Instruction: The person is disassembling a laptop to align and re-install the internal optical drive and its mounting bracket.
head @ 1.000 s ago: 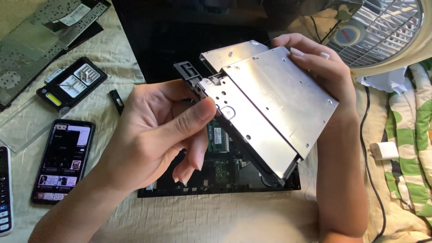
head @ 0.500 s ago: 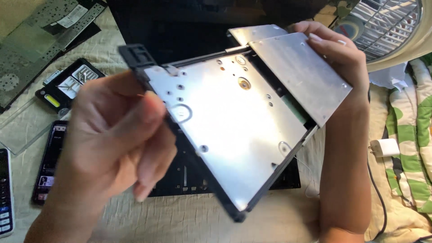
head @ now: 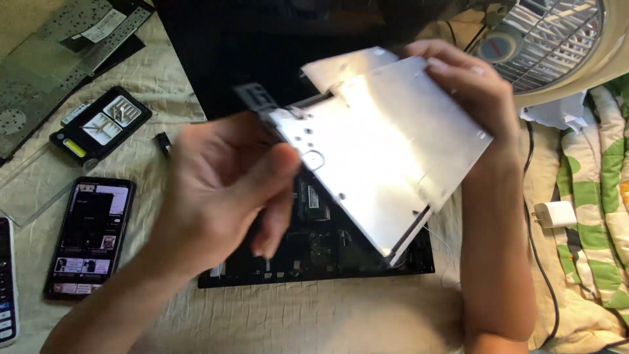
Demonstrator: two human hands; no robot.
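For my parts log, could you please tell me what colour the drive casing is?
Silver-grey metal, seen in the head view: drive.

Flat silver optical drive (head: 386, 151), tilted, blurred; held above opened laptop (head: 327, 255).

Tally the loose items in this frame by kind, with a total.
Optical drive, silver, held in left hand and right hand: 1
Opened laptop base: 1
Phones: 2
Keyboard panel: 1
Black tool case: 1
Fan: 1
White charger: 1
Total: 8
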